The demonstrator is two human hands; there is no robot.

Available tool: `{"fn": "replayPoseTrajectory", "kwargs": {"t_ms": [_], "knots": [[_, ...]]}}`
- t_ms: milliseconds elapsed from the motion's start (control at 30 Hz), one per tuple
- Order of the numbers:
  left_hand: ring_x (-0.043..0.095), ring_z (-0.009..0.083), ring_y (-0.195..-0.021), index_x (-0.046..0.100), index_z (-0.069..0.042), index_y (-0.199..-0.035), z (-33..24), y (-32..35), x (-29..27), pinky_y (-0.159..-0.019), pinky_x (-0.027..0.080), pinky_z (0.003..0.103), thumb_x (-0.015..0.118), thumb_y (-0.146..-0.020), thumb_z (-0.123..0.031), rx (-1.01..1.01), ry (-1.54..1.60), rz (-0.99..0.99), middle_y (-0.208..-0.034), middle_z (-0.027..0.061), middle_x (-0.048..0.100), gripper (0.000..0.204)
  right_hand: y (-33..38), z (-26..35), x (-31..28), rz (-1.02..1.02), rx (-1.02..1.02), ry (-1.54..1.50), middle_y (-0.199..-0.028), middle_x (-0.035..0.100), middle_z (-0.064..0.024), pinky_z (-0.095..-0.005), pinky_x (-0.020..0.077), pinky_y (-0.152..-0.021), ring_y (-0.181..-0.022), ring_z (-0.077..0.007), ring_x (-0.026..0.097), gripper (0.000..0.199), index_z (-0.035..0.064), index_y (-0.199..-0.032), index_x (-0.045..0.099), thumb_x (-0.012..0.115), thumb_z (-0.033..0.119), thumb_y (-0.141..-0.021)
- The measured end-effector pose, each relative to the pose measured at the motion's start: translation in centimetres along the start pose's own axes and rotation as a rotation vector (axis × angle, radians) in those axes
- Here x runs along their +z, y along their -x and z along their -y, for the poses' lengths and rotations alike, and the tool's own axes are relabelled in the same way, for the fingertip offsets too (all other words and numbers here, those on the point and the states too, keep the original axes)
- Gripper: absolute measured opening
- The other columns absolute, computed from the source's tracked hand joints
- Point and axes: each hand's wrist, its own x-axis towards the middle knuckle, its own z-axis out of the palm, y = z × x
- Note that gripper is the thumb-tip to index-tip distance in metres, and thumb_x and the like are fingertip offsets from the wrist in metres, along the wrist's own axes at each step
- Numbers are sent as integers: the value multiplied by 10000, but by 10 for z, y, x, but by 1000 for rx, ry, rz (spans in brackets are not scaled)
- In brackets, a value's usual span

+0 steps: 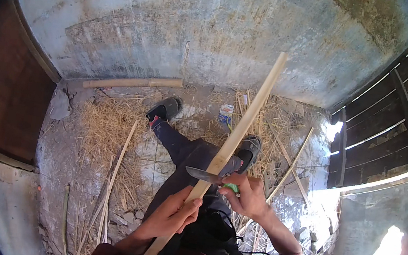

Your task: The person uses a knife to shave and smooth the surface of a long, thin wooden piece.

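A long, pale split bamboo strip (247, 120) slants from near my body up and away to the right, across my lap. My left hand (176, 212) is closed round its lower part. In my right hand (245, 194) is a knife (203, 175) with a dark blade, its grip wrapped in something green. The blade lies across the strip just above my left hand, its tip pointing left. Most of the knife's handle is hidden by my right fingers.
Straw-like shavings (106, 125) litter the floor around my dark shoes (165, 108). A bamboo pole (132, 83) lies along the far wall. Thin strips (116, 175) lie left and right of my legs. A small printed packet (226, 113) lies ahead; a dark slatted panel (385, 120) stands right.
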Motion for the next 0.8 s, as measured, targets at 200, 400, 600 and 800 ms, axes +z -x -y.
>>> {"fn": "replayPoseTrajectory", "kwargs": {"t_ms": [200, 400, 600, 800], "knots": [[407, 19, -450, 501, -64, -1122, -1, 1, 6, -416, 386, 202, 433, -1167, -288, 2, 94, -42, -679, -40, 448, 239, 1, -3, -6, 46, 45, 28, -870, 760, -102, -350, 516, -513, -608, -278, 715, 232, 51, -1050, 646, 818, 130, -914], [393, 13, -450, 503, -74, -1105, -6, 3, 5, -408, 385, 202, 433, -1166, -300, -51, 102, -66, -684, -41, 455, 244, -1, 15, -15, -115, -205, -8, -744, 698, -81, -367, 481, -458, -549, -239, 669, 189, 73, -980, 712, 842, 167, -881], [421, 18, -455, 512, -62, -1125, 4, 1, 4, -413, 391, 209, 456, -1156, -297, -35, 56, -80, -680, -40, 466, 243, 1, -3, 0, -52, -12, 58, -739, 679, -59, -351, 470, -447, -511, -215, 635, 148, 105, -935, 725, 828, 199, -888], [434, 32, -451, 526, -46, -1150, 0, 7, 10, -415, 387, 225, 469, -1153, -288, -42, -24, -107, -682, -36, 484, 248, -6, -7, 3, -94, 64, 30, -670, 613, -46, -382, 448, -425, -481, -205, 594, 126, 98, -917, 719, 800, 193, -901]]}}
